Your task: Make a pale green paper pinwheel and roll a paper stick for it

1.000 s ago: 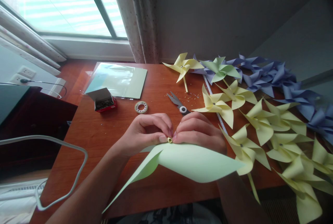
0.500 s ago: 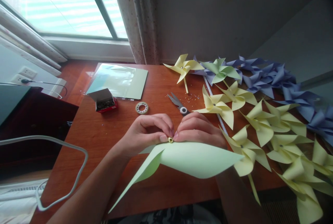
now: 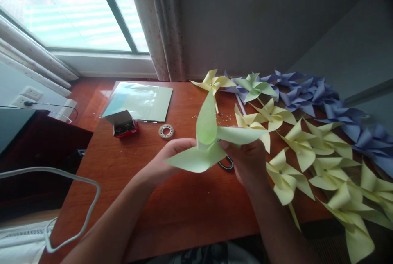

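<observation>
Both my hands hold up a pale green paper pinwheel (image 3: 208, 141) above the wooden table (image 3: 172, 210), its blades facing me. My left hand (image 3: 167, 159) grips it from the left behind the lower blade. From the right, my right hand (image 3: 247, 159) holds it near the centre. Scissors (image 3: 226, 163) lie on the table under the pinwheel, mostly hidden by it and my hands.
Several yellow pinwheels (image 3: 307, 149) and purple pinwheels (image 3: 322, 100) cover the table's right side. A small red box of pins (image 3: 123, 124), a tape roll (image 3: 166, 131) and a sheet pack (image 3: 139, 100) lie at the left back. A white cable (image 3: 70, 198) hangs off the left edge.
I have lifted the green pinwheel and turned it upright facing me; before, it lay flat with my fingertips pinching its centre. The camera view shifted slightly down.
</observation>
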Demonstrator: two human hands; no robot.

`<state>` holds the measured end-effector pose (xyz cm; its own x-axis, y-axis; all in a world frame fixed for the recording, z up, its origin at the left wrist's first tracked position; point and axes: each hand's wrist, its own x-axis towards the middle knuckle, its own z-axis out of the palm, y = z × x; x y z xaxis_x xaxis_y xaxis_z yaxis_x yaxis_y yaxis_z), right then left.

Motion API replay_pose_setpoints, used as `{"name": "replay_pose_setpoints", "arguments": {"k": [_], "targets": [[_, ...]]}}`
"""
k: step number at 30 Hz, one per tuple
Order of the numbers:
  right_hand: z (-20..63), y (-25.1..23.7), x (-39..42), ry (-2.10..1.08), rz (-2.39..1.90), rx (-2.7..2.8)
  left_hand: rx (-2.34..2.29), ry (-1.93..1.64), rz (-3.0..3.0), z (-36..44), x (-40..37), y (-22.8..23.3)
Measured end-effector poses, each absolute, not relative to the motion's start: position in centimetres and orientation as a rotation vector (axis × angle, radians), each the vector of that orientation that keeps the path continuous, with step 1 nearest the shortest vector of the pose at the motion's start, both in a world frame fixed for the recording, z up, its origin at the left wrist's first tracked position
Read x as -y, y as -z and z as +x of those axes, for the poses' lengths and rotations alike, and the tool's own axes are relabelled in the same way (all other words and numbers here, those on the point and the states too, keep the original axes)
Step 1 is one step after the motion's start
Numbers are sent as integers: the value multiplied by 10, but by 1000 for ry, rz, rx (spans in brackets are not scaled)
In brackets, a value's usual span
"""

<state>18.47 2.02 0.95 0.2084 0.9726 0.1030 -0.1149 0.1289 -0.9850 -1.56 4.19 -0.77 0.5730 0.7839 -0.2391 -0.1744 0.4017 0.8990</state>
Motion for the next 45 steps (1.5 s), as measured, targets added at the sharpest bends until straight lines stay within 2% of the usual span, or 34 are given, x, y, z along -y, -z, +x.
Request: {"name": "replay_pose_setpoints", "arguments": {"k": [10,17,22,32,37,45], "targets": [[184,-7,-26,-1035,-1164,925,-811,-735,1098,-5,-44,-1],[186,-11,-26,-1216,-966,967,-871,-841,879,0,-43,5],[189,-2,-28,-1231,-1044,976,-792,-912,641,4,-42,6],[170,-2,-28,-1423,-1207,1046,-710,-882,521,18,-29,6],[167,8,-29,-1519,-1115,899,-730,-874,493,20,-26,4],[167,3,-29,-1503,-1059,857,-723,-820,539,19,-25,7]]}}
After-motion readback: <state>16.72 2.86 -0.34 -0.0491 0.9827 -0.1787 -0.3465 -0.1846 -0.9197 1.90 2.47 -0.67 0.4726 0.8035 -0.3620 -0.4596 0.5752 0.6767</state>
